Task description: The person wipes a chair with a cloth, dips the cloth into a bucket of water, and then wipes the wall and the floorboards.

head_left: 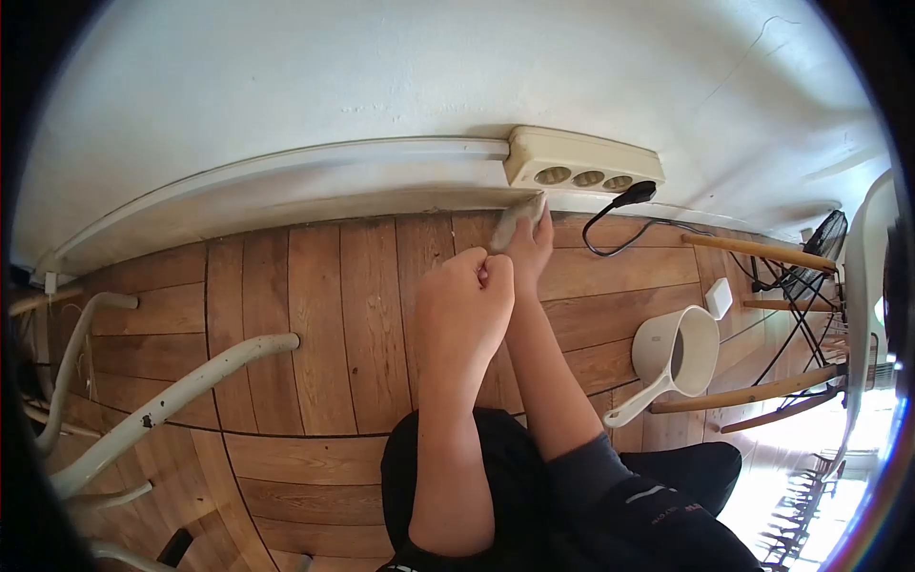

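A white wall [286,86] curves over the top from ten to two o'clock, with a thin crack [753,57] near two and pale trunking [286,170] running low along it at eleven. Brown floorboards [319,381] lie below in blocks split by dark seams, some running toward the wall, others across. At eight o'clock stand curved white metal tubes [172,397], one with chipped paint. At three, a chair [864,315] shows a white shell, wooden legs and crossed black rods. Strong light [853,496] floods four o'clock, washing out detail there.
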A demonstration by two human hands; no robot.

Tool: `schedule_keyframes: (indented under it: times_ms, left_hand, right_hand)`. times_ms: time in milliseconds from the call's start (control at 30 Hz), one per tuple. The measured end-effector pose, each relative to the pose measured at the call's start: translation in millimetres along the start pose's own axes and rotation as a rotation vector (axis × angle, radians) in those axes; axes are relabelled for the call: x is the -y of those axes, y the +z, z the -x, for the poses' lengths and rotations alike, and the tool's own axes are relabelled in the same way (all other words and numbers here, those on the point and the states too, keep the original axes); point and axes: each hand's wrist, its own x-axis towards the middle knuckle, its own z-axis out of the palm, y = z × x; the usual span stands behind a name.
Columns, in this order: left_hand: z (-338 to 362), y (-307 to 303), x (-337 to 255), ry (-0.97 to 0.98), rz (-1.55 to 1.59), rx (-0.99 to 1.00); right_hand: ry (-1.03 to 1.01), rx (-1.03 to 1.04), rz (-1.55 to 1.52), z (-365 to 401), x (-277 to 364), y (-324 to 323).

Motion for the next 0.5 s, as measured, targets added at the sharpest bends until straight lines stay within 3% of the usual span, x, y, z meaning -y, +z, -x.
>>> schedule_keyframes:
  times_ms: [67, 100, 167, 200, 300, 500]
  left_hand:
    - [0, 1, -1, 0.009, -0.001, 0.001]
    - [0, 1, -1, 0.008, -0.002, 0.004]
    - [0, 3, 0, 0.02, -0.013, 0.007]
    - [1, 3, -1, 0.031, -0.024, 0.005]
    - [2, 2, -3, 0.006, 0.016, 0.013]
    - [5, 3, -2, 0.041, -0.078, -0.02]
  right_hand:
    - [-0.455, 0.057, 0.477, 19, 22, -19]
    - [-0.457, 0.054, 0.475, 21, 24, -29]
    - [-1.008, 0.354, 1.202, 23, 16, -53]
    - [-0.801, 0.526, 1.291, 27, 2, -60]
    - [-0.79, 0.624, 1.269, 33, -8, -69]
    - [-0.834, 0.466, 1.488, 10, -5, -57]
